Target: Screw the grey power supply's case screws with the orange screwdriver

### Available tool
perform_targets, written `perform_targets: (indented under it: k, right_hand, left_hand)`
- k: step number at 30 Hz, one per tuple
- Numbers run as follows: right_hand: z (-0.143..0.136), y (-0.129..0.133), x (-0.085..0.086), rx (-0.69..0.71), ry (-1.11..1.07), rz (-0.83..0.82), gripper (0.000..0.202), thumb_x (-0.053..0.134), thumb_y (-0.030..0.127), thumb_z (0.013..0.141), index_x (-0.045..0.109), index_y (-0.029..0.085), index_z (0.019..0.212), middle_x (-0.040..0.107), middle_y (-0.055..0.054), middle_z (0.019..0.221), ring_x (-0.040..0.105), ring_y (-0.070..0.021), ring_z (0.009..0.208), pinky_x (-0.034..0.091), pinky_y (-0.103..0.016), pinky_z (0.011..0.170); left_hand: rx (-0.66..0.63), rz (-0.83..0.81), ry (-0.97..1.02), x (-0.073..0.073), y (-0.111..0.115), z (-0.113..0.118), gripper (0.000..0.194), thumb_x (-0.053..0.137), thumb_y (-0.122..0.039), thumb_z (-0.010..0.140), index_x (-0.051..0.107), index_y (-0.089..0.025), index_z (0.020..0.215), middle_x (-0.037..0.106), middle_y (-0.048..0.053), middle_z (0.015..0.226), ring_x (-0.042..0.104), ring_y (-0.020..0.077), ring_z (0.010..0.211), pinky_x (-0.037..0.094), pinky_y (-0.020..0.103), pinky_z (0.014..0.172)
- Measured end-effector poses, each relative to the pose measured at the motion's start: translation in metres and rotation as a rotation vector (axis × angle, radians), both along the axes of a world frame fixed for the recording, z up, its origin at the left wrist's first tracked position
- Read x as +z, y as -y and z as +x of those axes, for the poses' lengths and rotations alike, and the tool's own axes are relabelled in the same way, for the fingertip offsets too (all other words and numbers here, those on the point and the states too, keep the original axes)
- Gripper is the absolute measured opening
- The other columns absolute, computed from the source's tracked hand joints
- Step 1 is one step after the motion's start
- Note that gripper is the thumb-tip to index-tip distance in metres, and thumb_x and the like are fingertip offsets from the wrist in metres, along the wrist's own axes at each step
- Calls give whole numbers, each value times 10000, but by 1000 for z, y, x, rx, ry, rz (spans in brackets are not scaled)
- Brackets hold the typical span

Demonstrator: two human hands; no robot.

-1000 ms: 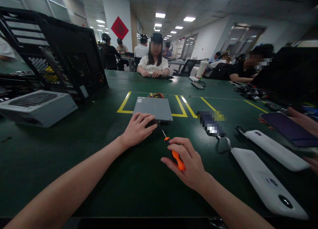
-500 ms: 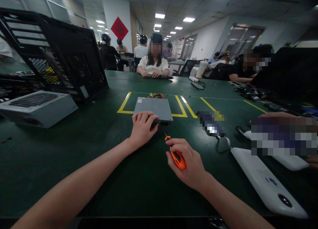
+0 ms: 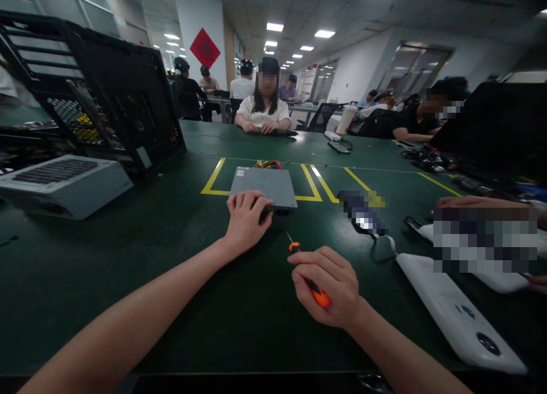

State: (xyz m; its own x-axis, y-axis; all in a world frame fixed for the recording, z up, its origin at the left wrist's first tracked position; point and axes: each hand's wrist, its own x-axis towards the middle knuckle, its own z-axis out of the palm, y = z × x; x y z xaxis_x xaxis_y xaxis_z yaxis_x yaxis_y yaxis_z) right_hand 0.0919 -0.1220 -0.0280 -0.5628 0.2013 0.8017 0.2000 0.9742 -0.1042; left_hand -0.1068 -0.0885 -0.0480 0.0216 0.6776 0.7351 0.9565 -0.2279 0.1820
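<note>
A grey computer power supply lies flat on the green table, its bundle of coloured cables at the far side. My left hand grips its near left edge, fingers curled over the top and thumb by the near face. In my right hand is an orange-and-black screwdriver, the fingers wrapped round its handle. The thin shaft points forward and left, with the tip short of the power supply's near face and apart from it. Part of the handle is hidden under the fingers.
To the left stand a black computer case and a second power supply. Beyond my right hand lie a phone on a cable and a white power bank. Another person's hand is at the right; a co-worker sits opposite.
My right hand has drawn the screwdriver back toward me and slightly right, so its tip is farther from the power supply. My left hand has stayed in place.
</note>
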Motion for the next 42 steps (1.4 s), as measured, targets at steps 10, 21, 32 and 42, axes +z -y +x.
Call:
perform_targets:
  k: [10,21,32,42]
  right_hand:
    - [7,-5,3,-93,-71,31,96,527,71,740,557,161,759,655,-52,759,569,-134,637,461,-284,555]
    - [6,-6,-2,-136,-16,-19,204,545,112,759,516,173,952,650,-58,849,627,-153,760,518,-276,638]
    - [5,-5,0,-165,10,-35,148,580,153,743,524,183,877,602,-69,883,601,-177,808,515,-304,671]
    - [4,-3,0,-127,-37,-88,127,563,118,734,511,183,830,610,-54,832,605,-148,738,510,-273,627]
  left_hand:
    - [-45,-5,-38,-1,4,-4,254,540,-225,789,554,-218,1043,526,69,1067,449,237,1012,293,410,868]
    - [-52,-6,-50,-3,2,-5,287,541,-220,784,542,-223,1070,526,71,1075,454,237,1021,290,420,886]
    - [-138,32,-234,-6,8,-6,362,510,-216,806,516,-214,1168,494,119,1159,423,262,1106,277,457,963]
    - [-237,-45,-398,-7,8,4,497,529,-145,777,478,-300,1246,379,118,1351,323,284,1245,254,490,993]
